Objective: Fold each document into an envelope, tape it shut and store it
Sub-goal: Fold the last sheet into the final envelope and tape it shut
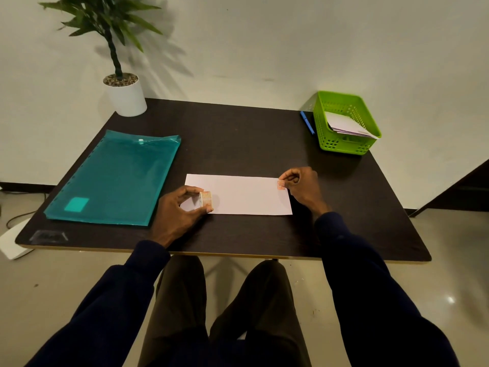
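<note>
A white envelope (243, 196) lies flat on the dark table (238, 133), near the front edge. My left hand (180, 210) grips a small roll of tape (205, 199) at the envelope's left end. My right hand (301, 185) pinches a short orange-tinted piece of tape (281, 185) at the envelope's upper right corner. A green basket (346, 123) at the back right holds several white folded papers (349, 125).
A teal plastic folder (116, 178) with a snap button lies on the left of the table. A blue pen (307, 122) rests beside the basket. A potted plant (124, 94) stands at the back left corner.
</note>
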